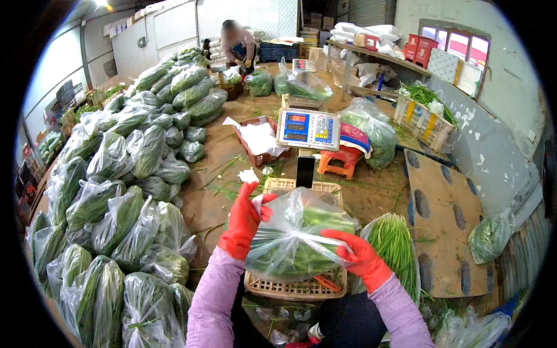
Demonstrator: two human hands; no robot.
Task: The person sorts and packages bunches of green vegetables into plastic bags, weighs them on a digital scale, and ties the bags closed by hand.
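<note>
A clear plastic bag (290, 258) of long green vegetables rests on a yellow plastic basket (264, 288) in front of me. Its mouth is bunched at the middle, with the film stretched out to both sides. My left hand (243, 219), in a red rubber glove, pinches a whitish end of the film above the bag's left side. On the right, my right hand (364, 258), gloved the same, grips the other stretched end. An orange-handled tool (327, 283), partly hidden, lies at the basket's near edge. Behind the basket stands a weighing scale display (308, 129).
Filled bags (125, 223) are heaped along the left. Loose green stalks (394, 246) stand close by my right hand. Farther back are a red crate (262, 158), an orange stool (339, 162) and a crate of greens (423, 120). Another person (237, 46) works at the back.
</note>
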